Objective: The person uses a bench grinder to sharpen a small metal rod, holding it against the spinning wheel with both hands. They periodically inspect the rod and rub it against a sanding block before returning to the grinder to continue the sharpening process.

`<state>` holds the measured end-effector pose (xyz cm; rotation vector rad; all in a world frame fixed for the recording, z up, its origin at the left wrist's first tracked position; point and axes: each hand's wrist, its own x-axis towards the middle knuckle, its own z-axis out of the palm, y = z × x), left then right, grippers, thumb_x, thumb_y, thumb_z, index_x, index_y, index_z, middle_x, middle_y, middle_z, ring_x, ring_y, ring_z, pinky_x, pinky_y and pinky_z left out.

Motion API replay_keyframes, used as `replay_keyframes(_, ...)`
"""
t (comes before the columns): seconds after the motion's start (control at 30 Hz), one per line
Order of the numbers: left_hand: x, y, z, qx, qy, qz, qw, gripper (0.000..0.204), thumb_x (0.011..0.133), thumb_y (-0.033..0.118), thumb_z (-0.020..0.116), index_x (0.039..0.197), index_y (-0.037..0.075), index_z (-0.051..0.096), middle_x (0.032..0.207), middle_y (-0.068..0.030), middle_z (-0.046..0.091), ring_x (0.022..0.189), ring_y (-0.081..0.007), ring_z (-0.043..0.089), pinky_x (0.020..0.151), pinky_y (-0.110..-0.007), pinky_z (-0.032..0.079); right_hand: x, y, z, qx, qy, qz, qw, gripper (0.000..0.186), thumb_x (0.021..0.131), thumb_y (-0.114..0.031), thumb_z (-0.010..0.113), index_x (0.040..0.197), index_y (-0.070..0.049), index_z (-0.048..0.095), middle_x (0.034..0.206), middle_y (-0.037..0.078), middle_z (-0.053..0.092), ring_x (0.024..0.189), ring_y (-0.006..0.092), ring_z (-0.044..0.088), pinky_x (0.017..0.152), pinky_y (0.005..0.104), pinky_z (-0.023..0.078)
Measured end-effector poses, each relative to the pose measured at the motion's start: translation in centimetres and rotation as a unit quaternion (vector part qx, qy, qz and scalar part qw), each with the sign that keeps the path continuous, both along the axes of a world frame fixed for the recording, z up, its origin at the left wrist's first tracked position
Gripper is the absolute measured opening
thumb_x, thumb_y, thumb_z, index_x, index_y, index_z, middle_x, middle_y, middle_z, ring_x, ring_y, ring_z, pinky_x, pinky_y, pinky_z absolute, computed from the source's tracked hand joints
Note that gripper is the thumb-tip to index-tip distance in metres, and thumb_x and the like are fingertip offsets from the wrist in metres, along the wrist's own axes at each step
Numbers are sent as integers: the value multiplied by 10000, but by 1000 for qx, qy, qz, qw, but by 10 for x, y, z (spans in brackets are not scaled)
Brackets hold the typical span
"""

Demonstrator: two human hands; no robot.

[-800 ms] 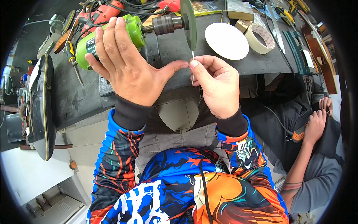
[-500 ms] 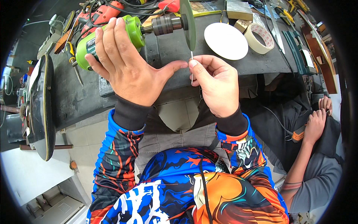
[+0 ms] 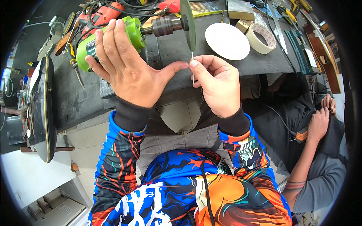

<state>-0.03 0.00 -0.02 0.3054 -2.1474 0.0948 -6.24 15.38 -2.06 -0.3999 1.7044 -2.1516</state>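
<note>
A green bench grinder motor (image 3: 134,34) lies on the dark workbench, its metal chuck (image 3: 166,25) carrying a thin green disc (image 3: 190,28) seen nearly edge-on. My left hand (image 3: 132,73) rests over the motor body with fingers spread, its thumb reaching toward my right fingertips. In my right hand (image 3: 218,81) a thin metal rod (image 3: 193,78) is pinched between thumb and fingers, standing roughly upright in the view. The rod's upper end meets or nearly meets the disc's lower edge.
A white round disc (image 3: 227,41) and a roll of masking tape (image 3: 261,38) lie right of the grinder. Red power tools (image 3: 102,19) and cables crowd the back left. Screwdriver (image 3: 77,67) lies left of the motor. A co-worker's arm (image 3: 307,150) is at right.
Almost nothing differs. The grinder, the bench items and both hands appear shifted very slightly left; the rod stays pinched at the disc's edge.
</note>
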Motion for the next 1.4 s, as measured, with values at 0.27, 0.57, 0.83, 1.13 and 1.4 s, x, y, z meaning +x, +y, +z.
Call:
replay_keyframes(0.27, 0, -1, 0, 3, 3, 0, 1000, 1278, 493, 677, 815, 1432, -11, 289, 1429, -154, 380, 1365, -350, 302, 1107, -525, 192, 0, -2, 0, 11, 10, -5, 1000, 181, 903, -114, 661, 951, 60, 673, 694, 7, 625, 582, 38, 537, 531, 187, 432)
replay_keyframes(0.57, 0, -1, 1, 0, 0, 0, 1000, 1268, 500, 681, 810, 1428, -12, 295, 1427, -147, 386, 1363, -351, 306, 1105, -527, 191, -1, -1, 2, 3, 0, -7, 1000, 184, 901, -119, 664, 948, 58, 676, 688, 5, 623, 582, 38, 539, 530, 187, 432)
replay_keyframes(0.83, 0, 1, 0, 5, 0, -2, 1000, 1259, 505, 674, 811, 1427, -14, 298, 1430, -148, 384, 1367, -351, 301, 1107, -527, 189, -1, 1, -1, 3, -2, -4, 1000, 182, 898, -111, 665, 952, 62, 676, 693, 9, 629, 583, 37, 540, 531, 185, 428)
replay_keyframes(1.13, -1, 0, -1, 6, 1, -2, 1000, 1275, 486, 667, 822, 1428, -15, 298, 1433, -150, 382, 1369, -351, 299, 1110, -526, 182, -1, 0, -1, 3, 3, -7, 1000, 178, 898, -108, 664, 948, 63, 676, 695, 15, 632, 586, 41, 546, 532, 185, 433)
replay_keyframes(1.4, 0, -1, 0, 0, 6, -4, 1000, 1275, 478, 662, 829, 1422, -14, 303, 1422, -148, 389, 1362, -349, 305, 1108, -524, 185, 0, -2, -1, 5, 4, -3, 1000, 181, 900, -111, 664, 951, 62, 677, 695, 16, 633, 586, 42, 549, 537, 184, 437)
